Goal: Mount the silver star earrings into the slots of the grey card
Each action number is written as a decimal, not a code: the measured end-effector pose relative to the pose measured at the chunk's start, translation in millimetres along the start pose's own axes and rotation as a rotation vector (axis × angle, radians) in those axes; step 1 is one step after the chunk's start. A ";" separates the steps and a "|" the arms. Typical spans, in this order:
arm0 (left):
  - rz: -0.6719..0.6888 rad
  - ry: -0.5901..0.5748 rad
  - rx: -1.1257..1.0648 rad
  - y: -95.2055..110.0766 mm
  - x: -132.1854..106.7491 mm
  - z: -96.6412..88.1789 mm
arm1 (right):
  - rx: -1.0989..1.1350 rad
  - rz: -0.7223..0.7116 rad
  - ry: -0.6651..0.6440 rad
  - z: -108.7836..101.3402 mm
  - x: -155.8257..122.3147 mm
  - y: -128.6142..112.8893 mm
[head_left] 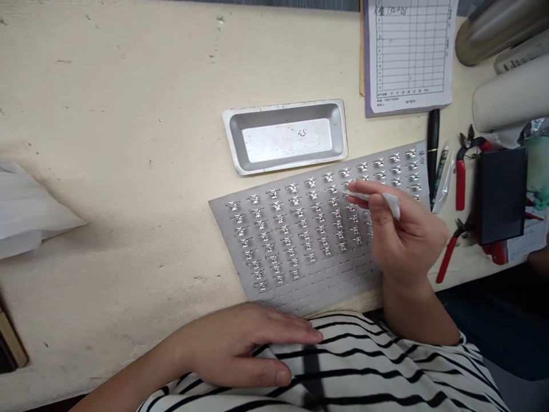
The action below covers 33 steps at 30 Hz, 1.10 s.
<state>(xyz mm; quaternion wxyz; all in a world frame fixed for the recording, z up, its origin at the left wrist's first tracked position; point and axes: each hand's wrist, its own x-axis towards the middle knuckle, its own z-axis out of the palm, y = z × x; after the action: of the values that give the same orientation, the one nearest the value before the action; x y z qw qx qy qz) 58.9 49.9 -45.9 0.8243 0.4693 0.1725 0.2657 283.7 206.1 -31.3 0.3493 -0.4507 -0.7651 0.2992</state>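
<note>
A grey foam sheet (295, 294) with rows of slits lies at a slant near the table's front edge. Small shiny rings (300, 224) with sparkling tops stand in many slits; the slits nearest me hold none. Over the sheet's right part, my right hand (401, 229) pinches a thin white strip (390, 203), like folded paper or tissue, its narrow end pointing left at the rings. My left hand (253, 343) rests palm down at the table edge by the sheet's lower left, fingers stretched out, holding nothing. My right hand hides some rings.
Beyond the sheet sits a shallow metal tray (287, 166). A pad of forms (412, 86), a black pen (433, 129), red-handled pliers (460, 183), cutters (448, 257) and a dark box (501, 194) lie on the right. A white plastic bag (34, 212) is at left.
</note>
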 end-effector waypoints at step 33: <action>0.015 0.000 0.022 -3.1 -0.2 -0.2 | -0.053 0.011 -0.039 0.5 -0.7 2.3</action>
<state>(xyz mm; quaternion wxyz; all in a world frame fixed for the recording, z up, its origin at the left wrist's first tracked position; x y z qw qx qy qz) 59.5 48.6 -48.6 0.8171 0.4796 0.1719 0.2699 284.6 206.4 -33.6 0.3206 -0.4582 -0.7769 0.2893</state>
